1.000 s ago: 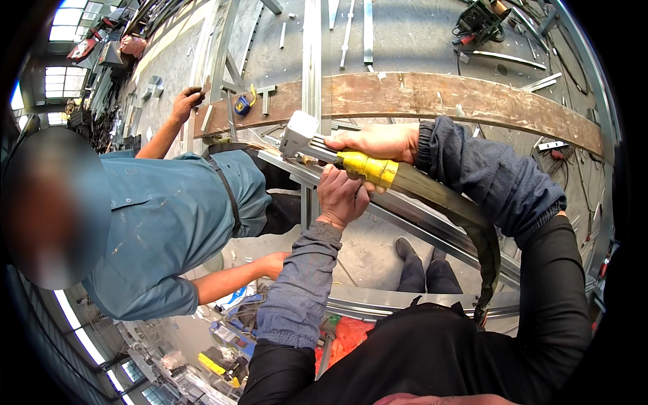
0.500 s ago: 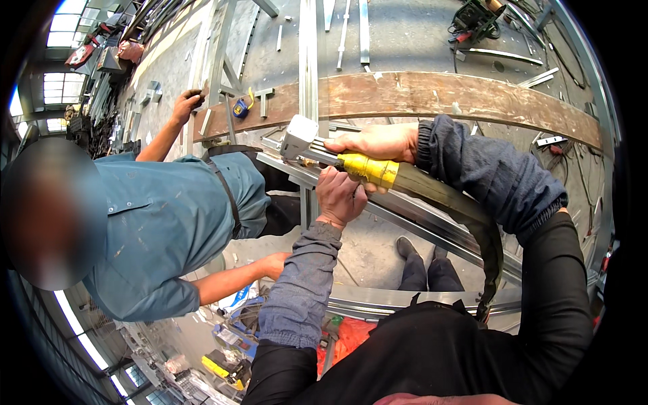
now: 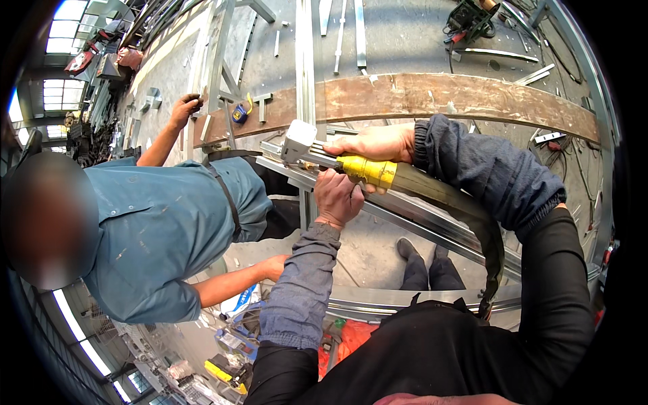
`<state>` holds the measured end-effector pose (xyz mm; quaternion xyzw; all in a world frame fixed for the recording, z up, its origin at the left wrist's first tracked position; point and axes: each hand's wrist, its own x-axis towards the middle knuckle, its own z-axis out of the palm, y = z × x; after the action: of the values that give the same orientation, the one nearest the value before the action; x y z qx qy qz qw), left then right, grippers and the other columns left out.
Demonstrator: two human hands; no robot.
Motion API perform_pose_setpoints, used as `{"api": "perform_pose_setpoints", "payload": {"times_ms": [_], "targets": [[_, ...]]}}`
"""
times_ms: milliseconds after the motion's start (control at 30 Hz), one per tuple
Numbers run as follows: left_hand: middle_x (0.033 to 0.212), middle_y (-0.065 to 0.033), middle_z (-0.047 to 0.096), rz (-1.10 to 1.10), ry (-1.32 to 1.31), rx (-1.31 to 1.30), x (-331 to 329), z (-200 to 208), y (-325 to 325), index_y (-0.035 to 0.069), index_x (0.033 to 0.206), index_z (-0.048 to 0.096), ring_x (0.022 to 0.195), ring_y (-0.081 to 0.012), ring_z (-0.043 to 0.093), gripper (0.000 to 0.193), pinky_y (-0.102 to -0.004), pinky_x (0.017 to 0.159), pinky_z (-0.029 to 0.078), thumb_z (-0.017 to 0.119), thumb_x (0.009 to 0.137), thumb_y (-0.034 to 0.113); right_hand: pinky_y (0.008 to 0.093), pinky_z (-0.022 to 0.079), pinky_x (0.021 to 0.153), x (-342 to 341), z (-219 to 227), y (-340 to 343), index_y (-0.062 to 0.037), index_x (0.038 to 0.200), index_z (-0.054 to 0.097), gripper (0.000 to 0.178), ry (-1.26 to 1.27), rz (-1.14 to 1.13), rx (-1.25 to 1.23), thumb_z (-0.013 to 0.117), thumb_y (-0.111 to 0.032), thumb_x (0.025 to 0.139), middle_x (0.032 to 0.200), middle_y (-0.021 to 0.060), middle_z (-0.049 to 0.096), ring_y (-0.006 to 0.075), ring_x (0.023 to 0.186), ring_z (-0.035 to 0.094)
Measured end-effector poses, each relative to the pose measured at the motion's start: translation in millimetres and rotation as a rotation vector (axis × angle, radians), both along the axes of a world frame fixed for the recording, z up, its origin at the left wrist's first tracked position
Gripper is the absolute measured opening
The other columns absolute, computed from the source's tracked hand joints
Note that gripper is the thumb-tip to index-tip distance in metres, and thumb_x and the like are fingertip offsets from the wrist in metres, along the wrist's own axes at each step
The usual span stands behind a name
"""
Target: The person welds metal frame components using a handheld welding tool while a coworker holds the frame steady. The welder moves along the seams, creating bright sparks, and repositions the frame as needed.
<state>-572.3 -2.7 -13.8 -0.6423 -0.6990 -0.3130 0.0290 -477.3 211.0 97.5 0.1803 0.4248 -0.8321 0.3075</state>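
A handheld welding gun (image 3: pixel 300 140) has a pale block-shaped head, a yellow-wrapped grip (image 3: pixel 368 171) and a thick dark hose (image 3: pixel 466 209) curving back towards my body. My right hand (image 3: pixel 381 143) is closed on the gun from above and behind, thumb along its metal part. Against the near side, just below the front of the yellow wrap, my left hand (image 3: pixel 337 197) is closed, its fingers curled at the gun; part of its grip is hidden. Beneath the gun's head lies a shiny metal frame rail (image 3: pixel 432 219). The nozzle's exact contact cannot be made out.
A worn wooden plank (image 3: pixel 432 98) crosses beyond my hands, with a blue tape measure (image 3: pixel 239 113) and a small metal T-piece (image 3: pixel 264 102). A co-worker in a blue-green shirt (image 3: pixel 162 229) stands at the left. An upright metal profile (image 3: pixel 306 61) rises behind the gun.
The whole picture has shifted slightly. My hands and the gun keep nearly the same place over the rail, and both grips look unchanged.
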Motion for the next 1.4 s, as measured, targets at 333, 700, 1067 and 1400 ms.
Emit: {"api": "perform_pose_setpoints", "payload": {"times_ms": [333,700,1067,1400], "targets": [[0.098,-0.0098,0.072,-0.048,-0.033,0.004,0.0,13.9,-0.7,0.008,0.094,0.073,0.105,-0.0319,0.069,0.022,-0.0511,0.111,0.048,0.064,0.082,0.023,0.0364,0.064,0.054,67.0,85.1,-5.9,-0.0072,0.126,0.065,0.063,0.032,-0.158,0.159,0.054,-0.068,0.111,0.091,0.0065,0.070,0.0196,0.061,0.073],[0.098,-0.0124,0.072,-0.056,0.022,0.018,1.7,3.5,5.3,0.010,0.098,0.075,0.105,-0.0358,0.069,0.020,-0.0526,0.115,0.046,0.063,0.088,0.024,0.0333,0.061,0.058,420.1,182.2,-119.2,-0.0045,0.156,0.053,0.081,0.035,-0.867,0.498,0.065,-0.064,0.103,0.099,0.0067,0.067,0.0181,0.068,0.071],[0.130,-0.0148,0.072,-0.063,-0.027,0.040,108.6,39.4,-24.5,0.009,0.120,0.074,0.129,-0.0392,0.063,0.034,-0.0528,0.118,0.045,0.075,0.093,0.029,0.0300,0.048,0.093,611.5,106.3,-270.2,0.0033,0.139,0.061,0.045,-0.324,-1.270,0.790,0.059,-0.034,0.114,0.112,0.0006,0.064,0.0117,0.100,0.053],[0.148,-0.0126,0.061,-0.425,-0.186,-0.146,494.3,42.3,-118.1,0.009,0.143,0.061,0.145,-0.0342,0.054,0.066,-0.0529,0.131,0.037,0.085,0.085,0.029,0.0330,0.052,0.101,734.8,37.6,-348.0,0.0064,0.139,0.064,0.053,-0.190,-1.208,0.877,0.065,-0.039,0.110,0.120,0.0087,0.074,0.0163,0.111,0.065]]}}
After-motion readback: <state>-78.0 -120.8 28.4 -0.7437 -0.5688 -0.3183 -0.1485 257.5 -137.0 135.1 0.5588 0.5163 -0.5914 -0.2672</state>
